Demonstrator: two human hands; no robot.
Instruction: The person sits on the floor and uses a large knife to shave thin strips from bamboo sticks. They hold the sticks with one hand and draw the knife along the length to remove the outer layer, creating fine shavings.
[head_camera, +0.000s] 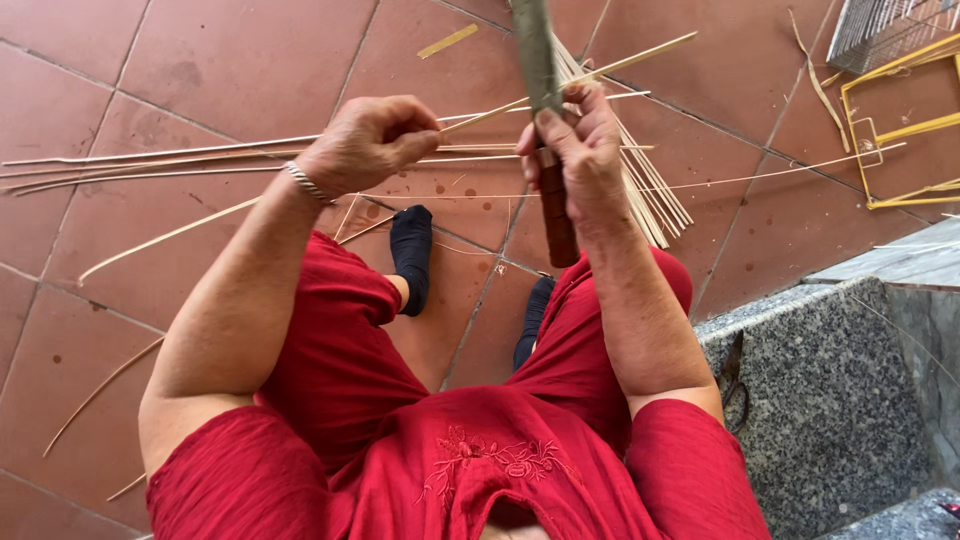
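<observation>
My left hand (368, 142) is closed around a thin bamboo strip (610, 62) that runs up and to the right. My right hand (580, 150) grips a big knife by its brown wooden handle (557, 215); the grey blade (533, 50) points up and away and meets the strip just above my fingers. Both hands are held over my knees, in front of my red clothes. A silver bracelet (305, 182) circles my left wrist.
Long bamboo strips (150, 160) lie across the red floor tiles (240, 60) to the left, and a fan of thin splints (655, 195) lies behind my right hand. A granite step (830, 390) is at the right, a yellow frame (900, 130) and a wire cage (880, 30) beyond.
</observation>
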